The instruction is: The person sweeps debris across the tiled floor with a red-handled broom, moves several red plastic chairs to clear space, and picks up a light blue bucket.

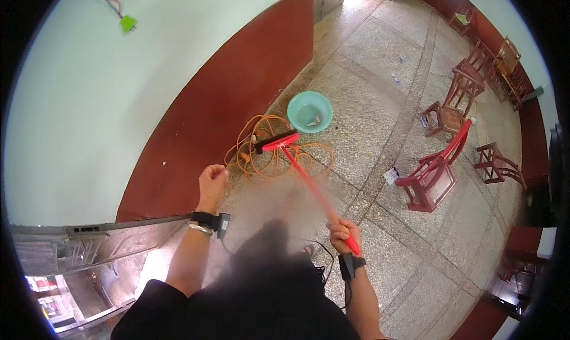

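Observation:
My right hand (pixel 344 234) grips the lower end of a red broom handle (pixel 311 186). The broom's red head (pixel 280 142), with dark bristles, is raised over or lies against a coiled orange cord (pixel 262 175); I cannot tell which. Just beyond the broom head, a teal plastic basin (pixel 310 112) stands on the floor with a small pale scrap inside. My left hand (pixel 213 182) is beside the red lower wall, its fingers curled, with nothing visible in them. Both wrists wear black straps with small devices.
Several wooden chairs (pixel 432 184) stand or lie on the right. A piece of white litter (pixel 391 175) lies near the closest red chair. The red-and-white wall (pixel 222 90) runs along the left. A doorway is at the top.

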Tool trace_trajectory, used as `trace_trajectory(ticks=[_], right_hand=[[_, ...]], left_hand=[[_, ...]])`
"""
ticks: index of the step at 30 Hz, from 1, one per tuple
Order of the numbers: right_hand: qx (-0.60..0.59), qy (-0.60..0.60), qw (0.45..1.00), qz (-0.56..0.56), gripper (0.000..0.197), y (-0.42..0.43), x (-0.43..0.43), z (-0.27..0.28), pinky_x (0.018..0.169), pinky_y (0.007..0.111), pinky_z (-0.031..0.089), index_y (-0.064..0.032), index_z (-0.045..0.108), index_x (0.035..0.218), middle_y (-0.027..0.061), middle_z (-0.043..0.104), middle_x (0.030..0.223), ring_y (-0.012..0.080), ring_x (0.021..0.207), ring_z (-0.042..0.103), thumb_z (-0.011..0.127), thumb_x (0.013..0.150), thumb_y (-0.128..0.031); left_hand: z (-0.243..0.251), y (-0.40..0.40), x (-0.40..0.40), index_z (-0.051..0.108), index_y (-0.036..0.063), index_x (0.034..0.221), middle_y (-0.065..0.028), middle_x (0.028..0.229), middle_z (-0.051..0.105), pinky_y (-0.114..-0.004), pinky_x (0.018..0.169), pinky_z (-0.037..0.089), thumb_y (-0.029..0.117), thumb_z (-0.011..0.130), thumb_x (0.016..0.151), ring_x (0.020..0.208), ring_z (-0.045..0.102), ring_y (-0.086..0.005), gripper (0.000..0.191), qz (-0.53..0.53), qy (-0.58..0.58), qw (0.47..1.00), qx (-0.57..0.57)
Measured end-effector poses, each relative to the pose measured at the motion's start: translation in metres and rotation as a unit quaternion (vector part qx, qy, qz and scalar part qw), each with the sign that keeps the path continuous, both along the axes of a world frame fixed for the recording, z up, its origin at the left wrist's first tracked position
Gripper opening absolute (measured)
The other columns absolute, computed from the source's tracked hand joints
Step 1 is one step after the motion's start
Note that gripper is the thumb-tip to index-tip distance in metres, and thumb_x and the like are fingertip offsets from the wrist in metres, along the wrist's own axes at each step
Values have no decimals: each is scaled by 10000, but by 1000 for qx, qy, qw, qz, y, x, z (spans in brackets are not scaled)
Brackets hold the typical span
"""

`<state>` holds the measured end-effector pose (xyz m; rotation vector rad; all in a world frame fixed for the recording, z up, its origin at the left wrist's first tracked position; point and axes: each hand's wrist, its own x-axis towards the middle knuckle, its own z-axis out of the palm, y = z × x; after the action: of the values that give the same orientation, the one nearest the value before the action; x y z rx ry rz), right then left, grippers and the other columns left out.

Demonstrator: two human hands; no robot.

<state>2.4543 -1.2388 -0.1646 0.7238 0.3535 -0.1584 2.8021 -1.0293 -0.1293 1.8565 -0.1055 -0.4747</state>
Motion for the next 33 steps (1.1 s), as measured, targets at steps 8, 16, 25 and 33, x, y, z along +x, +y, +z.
trace_trajectory(ticks=[8, 16, 25, 33], right_hand=[[106, 7, 981, -164, 247, -43, 79, -65, 420, 226, 451, 59, 365, 1083, 54, 426, 709, 98, 495, 455, 462, 868, -16], [-28, 134, 988, -76, 225, 0, 12, 19, 367, 212, 388, 38, 365, 1068, 50, 425, 702, 90, 468, 406, 435, 897, -92], [-35, 115, 992, -49, 204, -84, 9, -29, 374, 229, 402, 40, 389, 1061, 86, 465, 773, 101, 494, 439, 419, 897, -78], [-97, 242, 961, -88, 178, -91, -56, -58, 378, 220, 398, 45, 445, 947, 32, 448, 623, 100, 454, 421, 481, 890, -120]], left_hand=[[13, -59, 79, 588, 19, 982, -4, 811, 576, -213, 633, 459, 56, 657, 809, 692, 533, -75, 190, -38, 9, 999, 15], [-24, -102, 92, 596, 18, 949, -4, 837, 594, -212, 660, 461, 66, 668, 799, 732, 547, -74, 173, -98, 31, 994, 22], [-39, -138, 93, 593, 12, 947, -14, 843, 597, -228, 679, 469, 66, 664, 794, 743, 551, -83, 177, -147, 48, 988, 26], [-62, -160, 103, 595, 17, 938, -21, 832, 601, -230, 667, 471, 78, 666, 791, 735, 560, -88, 174, -145, 60, 987, 13]])
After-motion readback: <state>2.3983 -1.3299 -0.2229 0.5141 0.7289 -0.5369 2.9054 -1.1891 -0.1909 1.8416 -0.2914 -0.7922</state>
